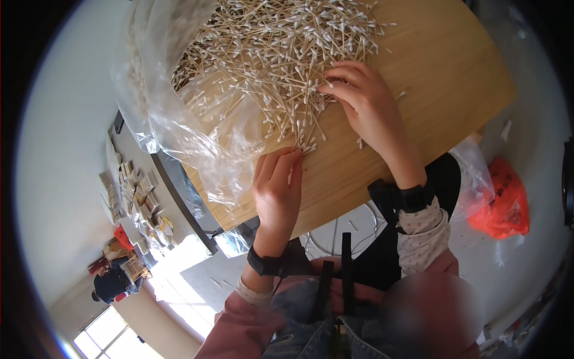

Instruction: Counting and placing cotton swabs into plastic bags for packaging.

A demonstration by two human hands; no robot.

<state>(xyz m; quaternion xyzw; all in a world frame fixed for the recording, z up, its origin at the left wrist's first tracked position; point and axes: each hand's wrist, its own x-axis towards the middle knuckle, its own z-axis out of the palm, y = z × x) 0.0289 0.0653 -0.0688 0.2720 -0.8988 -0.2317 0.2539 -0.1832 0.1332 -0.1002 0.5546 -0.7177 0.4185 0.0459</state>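
A wide heap of cotton swabs point(281, 54), with thin wooden sticks and white tips, covers the far part of a wooden table point(442, 84). My left hand point(278, 185) is at the near side of the heap, its fingers pinched on a small bunch of cotton swabs point(307, 145) whose white tips stick out past the fingertips. At the right edge of the heap is my right hand point(368, 105), its fingers bent inward. A white swab tip shows between those fingers. Part of the grip is hidden by the hand itself.
A clear plastic bag point(230, 143) lies against the heap's left side. Loose swabs point(400, 94) lie to the right. A red plastic bag point(502, 200) rests on the floor at right. Small boxes point(140, 200) are piled at left; another person point(110, 284) is farther back.
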